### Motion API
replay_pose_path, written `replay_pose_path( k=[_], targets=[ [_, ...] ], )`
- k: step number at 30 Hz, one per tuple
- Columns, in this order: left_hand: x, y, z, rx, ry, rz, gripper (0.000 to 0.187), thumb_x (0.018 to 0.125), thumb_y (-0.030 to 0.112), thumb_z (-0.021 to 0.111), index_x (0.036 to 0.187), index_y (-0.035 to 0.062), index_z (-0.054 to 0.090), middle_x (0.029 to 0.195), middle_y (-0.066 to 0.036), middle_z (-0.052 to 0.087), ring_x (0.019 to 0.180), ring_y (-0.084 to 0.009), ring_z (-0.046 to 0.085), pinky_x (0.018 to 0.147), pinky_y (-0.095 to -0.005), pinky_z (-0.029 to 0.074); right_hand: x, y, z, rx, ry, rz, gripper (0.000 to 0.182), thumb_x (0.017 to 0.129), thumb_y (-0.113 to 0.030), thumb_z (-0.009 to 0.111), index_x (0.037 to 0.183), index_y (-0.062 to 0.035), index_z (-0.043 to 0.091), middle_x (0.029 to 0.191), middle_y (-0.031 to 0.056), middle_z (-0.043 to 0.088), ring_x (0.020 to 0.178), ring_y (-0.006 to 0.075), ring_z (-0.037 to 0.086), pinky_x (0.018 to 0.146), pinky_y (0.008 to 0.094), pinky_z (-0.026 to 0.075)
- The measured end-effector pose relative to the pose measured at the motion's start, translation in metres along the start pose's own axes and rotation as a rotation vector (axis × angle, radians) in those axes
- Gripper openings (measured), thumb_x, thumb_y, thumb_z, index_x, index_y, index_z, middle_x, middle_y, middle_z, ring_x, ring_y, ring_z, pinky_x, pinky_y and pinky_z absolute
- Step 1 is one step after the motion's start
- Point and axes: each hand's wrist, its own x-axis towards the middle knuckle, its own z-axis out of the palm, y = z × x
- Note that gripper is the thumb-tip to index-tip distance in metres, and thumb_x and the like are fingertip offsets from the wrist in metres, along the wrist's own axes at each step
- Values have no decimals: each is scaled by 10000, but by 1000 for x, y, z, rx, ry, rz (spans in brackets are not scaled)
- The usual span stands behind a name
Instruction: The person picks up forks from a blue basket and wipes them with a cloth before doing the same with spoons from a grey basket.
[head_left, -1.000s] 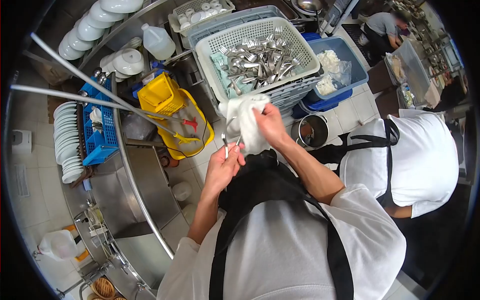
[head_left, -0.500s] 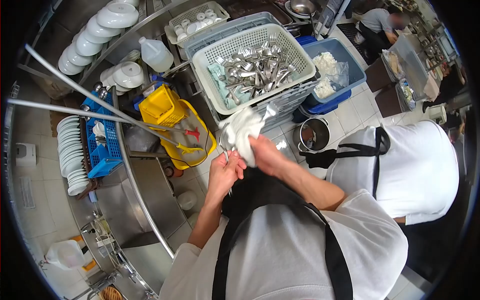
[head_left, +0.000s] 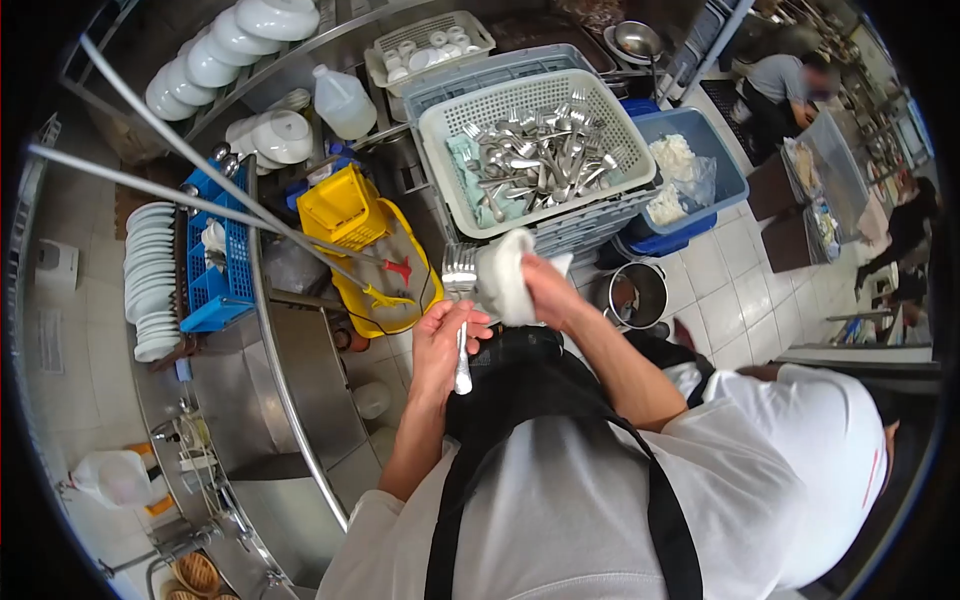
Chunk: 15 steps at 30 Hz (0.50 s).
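Several forks (head_left: 459, 270) are bunched in my left hand (head_left: 440, 338), tines up, with a handle end sticking out below the fingers. My right hand (head_left: 548, 290) grips a white cloth (head_left: 507, 275), which hangs just right of the tines. Whether the cloth touches them or wraps anything is hard to tell. Beyond both hands, a perforated basket (head_left: 440, 135) holds a heap of metal forks and spoons (head_left: 545, 155) and a pale green cloth (head_left: 467, 160). It rests on stacked grey crates (head_left: 590, 225).
A yellow mop bucket (head_left: 410, 300) stands left of my hands, crossed by long handles. A metal pot (head_left: 655, 290) and blue tub (head_left: 730, 185) are to the right. A co-worker in white (head_left: 800, 450) is close at my right; a sink (head_left: 250, 400) lies left.
The cloth has moved off the forks to the right, and the tines now show. The co-worker beside me has shifted down and leaned over. The camera view has tilted slightly.
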Motion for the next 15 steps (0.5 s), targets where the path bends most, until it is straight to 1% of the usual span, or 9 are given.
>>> replay_pose_path(
  k=[1,2,4,5,8,9,12,13,15],
  targets=[
    [1,-1,2,-45,-26,-30,144,892,166,600,856,31,562,779,-125,664,620,-146,630,481,-212,421,1,6,14,-196,-49,-54,236,913,-142,507,1100,-2,542,969,88,630,797,164,625,680,323,530],
    [0,-3,0,-69,-35,-20,135,888,156,604,847,35,558,776,-128,664,617,-146,629,485,-213,422,0,10,27,-386,-94,-114,226,906,-132,516,1090,-3,543,935,80,633,749,148,620,632,314,525],
    [3,-8,-1,-118,-70,3,125,881,137,613,829,42,550,770,-133,663,611,-147,628,492,-214,426,2,-6,46,-348,-6,-120,230,918,-169,523,1081,-9,547,861,59,628,659,121,595,555,291,498],
    [7,-6,-1,-117,-56,14,126,876,116,618,807,52,535,773,-135,662,612,-147,629,502,-222,439,1,-5,51,-86,89,-148,234,930,-180,510,1097,-18,538,833,56,627,615,120,586,543,274,490],
    [13,-9,0,-150,-108,48,111,882,122,612,835,47,544,780,-130,663,614,-150,629,505,-229,451,-18,9,61,234,-22,-43,235,947,-186,483,1117,-27,518,848,63,620,658,129,597,549,281,498],
    [11,-7,0,-57,-97,28,147,898,159,594,869,25,541,789,-136,655,614,-139,621,518,-227,467,-9,23,51,215,40,-61,246,962,-204,440,1131,-36,502,882,72,613,706,150,604,577,294,514],
    [-11,14,4,51,-56,-100,179,909,187,583,865,19,538,801,-147,657,653,-155,647,528,-225,489,9,-3,37,243,198,-154,276,980,-237,393,1143,-43,502,931,74,608,774,185,612,650,327,531],
    [-14,7,-7,41,-76,-86,186,913,183,577,864,7,542,791,-151,659,647,-169,657,518,-219,496,10,-11,28,276,278,-155,303,989,-248,360,1161,-39,497,969,78,610,828,216,615,746,346,522],
    [-16,-3,-15,122,-63,-40,186,913,176,576,871,-2,547,779,-149,659,620,-167,651,501,-211,489,3,-6,28,288,184,-132,303,989,-250,367,1168,-41,492,981,79,607,883,217,607,794,357,507]
  ],
)
